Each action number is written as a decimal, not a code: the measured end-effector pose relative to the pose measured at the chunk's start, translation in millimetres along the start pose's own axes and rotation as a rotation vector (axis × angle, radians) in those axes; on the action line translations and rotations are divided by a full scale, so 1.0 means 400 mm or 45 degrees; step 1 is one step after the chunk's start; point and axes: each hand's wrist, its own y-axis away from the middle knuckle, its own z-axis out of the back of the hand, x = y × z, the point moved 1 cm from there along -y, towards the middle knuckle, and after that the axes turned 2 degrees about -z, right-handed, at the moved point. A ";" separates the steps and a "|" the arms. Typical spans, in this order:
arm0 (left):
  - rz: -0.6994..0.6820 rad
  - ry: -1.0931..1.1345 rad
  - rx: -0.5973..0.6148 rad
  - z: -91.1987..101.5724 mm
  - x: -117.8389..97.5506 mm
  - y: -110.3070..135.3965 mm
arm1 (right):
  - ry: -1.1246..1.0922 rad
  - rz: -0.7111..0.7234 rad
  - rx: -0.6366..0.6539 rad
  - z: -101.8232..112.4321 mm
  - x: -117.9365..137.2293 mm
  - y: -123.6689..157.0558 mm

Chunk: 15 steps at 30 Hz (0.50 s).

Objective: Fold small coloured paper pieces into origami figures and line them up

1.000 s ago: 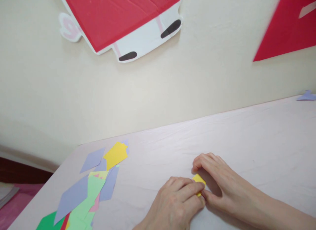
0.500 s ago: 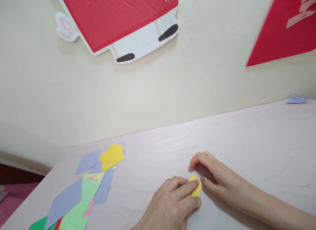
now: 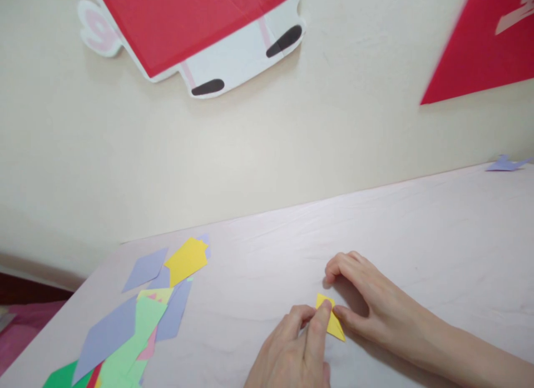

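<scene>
A small piece of folded yellow paper point(image 3: 336, 328) lies on the pale cloth-covered surface near the lower middle. My left hand point(image 3: 294, 343) holds it down, with the index fingertip pressed on its upper part and covering some of it. To the right, my right hand point(image 3: 367, 299) rests on its side, thumb and curled fingers apart. Its thumb tip touches, or nearly touches, the paper's right edge. Nothing shows between the right thumb and fingers.
At the left lie several loose paper pieces: a yellow piece point(image 3: 187, 261), light green strips point(image 3: 137, 335), a purple sheet point(image 3: 106, 335) and a dark green piece point(image 3: 60, 375). A folded purple paper shape point(image 3: 505, 165) sits far right by the wall point(image 3: 250, 154).
The yellow paper has turned, and a pointed end now shows at its lower right. My left hand has shifted slightly, its index finger now pointing more upward. The right hand stays nearly in place.
</scene>
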 end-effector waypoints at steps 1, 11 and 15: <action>0.002 0.014 0.010 0.002 -0.001 0.000 | 0.000 -0.007 0.009 0.000 0.001 0.001; 0.040 -0.125 0.047 0.050 -0.045 -0.019 | 0.001 -0.042 0.225 0.017 0.006 0.030; -0.086 -0.450 -0.034 0.057 -0.047 -0.019 | -0.062 -0.011 0.265 0.023 0.008 0.022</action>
